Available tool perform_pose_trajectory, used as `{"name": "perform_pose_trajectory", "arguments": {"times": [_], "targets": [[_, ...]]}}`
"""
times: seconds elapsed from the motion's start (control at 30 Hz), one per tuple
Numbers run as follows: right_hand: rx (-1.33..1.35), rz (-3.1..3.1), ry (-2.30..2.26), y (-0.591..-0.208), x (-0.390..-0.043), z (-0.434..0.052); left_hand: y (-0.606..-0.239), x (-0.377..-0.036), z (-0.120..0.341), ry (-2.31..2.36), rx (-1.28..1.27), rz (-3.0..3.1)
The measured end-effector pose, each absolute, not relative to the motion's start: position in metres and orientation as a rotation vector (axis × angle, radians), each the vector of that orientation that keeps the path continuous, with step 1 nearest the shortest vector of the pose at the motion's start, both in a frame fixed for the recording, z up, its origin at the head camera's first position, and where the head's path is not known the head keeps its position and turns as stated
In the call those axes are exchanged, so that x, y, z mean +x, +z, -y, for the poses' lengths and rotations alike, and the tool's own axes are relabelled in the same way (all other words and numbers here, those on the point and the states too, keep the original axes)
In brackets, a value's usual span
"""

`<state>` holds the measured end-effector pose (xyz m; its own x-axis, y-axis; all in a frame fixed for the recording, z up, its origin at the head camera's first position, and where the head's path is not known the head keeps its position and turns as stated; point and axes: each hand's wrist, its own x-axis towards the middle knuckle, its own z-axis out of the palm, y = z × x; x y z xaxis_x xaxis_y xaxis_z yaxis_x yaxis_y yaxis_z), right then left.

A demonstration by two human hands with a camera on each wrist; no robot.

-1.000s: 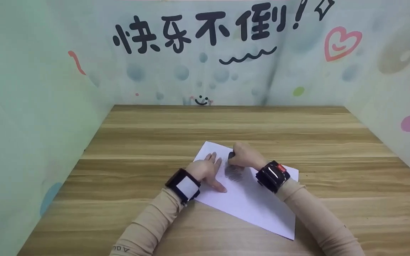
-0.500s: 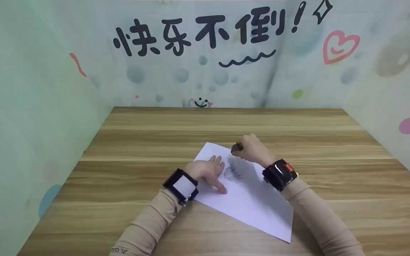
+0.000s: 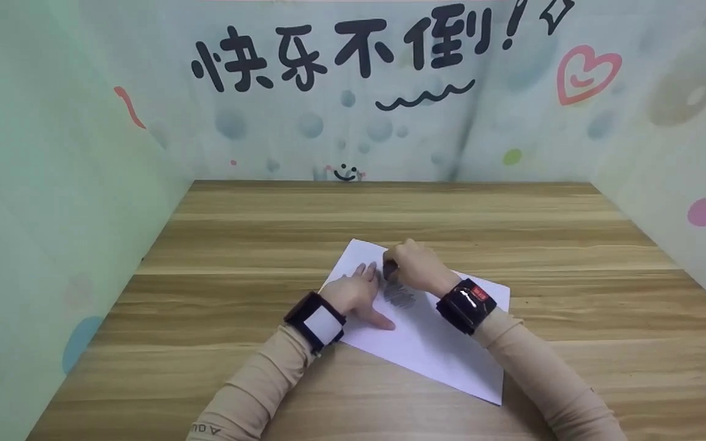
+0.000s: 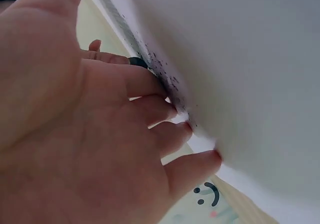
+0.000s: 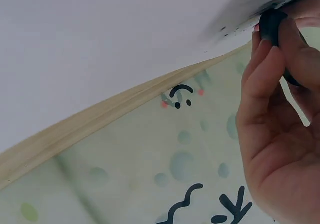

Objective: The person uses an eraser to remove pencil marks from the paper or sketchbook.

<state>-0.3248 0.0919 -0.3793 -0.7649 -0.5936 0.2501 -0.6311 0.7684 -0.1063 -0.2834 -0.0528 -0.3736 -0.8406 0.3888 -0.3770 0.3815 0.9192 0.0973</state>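
A white sheet of paper (image 3: 445,349) lies slanted on the wooden table, bearing a patch of grey scribbled shading (image 3: 399,296). My left hand (image 3: 356,295) rests on the paper left of the shading, fingers extended and thumb spread toward me. Between the thumb and fingers of my right hand (image 3: 421,267) is a black eraser (image 5: 273,28), pinched at the upper edge of the shading. In the left wrist view, dark crumbs (image 4: 172,82) dot the paper beside my left fingertips. Part of the eraser is hidden by my right fingers.
The wooden tabletop (image 3: 255,245) stretches around the paper on all sides. Pale printed cloth walls (image 3: 328,141) enclose it at the back, left and right. Black bands with devices (image 3: 467,305) sit on both wrists.
My right hand moved up and right with the eraser, then back down and left, now close to the left fingers. The left hand stays on the paper. The head view tilts slightly.
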Motion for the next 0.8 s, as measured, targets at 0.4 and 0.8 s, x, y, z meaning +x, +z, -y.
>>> {"name": "perform_pose_trajectory", "arguments": {"times": [0.4,0.8], "targets": [[1.017,2.736,0.152,-0.375,-0.320,-0.081,-0.369,-0.283,0.051,-0.097,0.516,-2.653],[1.093,2.742,0.152,-0.374,-0.317,-0.081,-0.369,-0.280,0.050,-0.060,0.485,-2.647]]}}
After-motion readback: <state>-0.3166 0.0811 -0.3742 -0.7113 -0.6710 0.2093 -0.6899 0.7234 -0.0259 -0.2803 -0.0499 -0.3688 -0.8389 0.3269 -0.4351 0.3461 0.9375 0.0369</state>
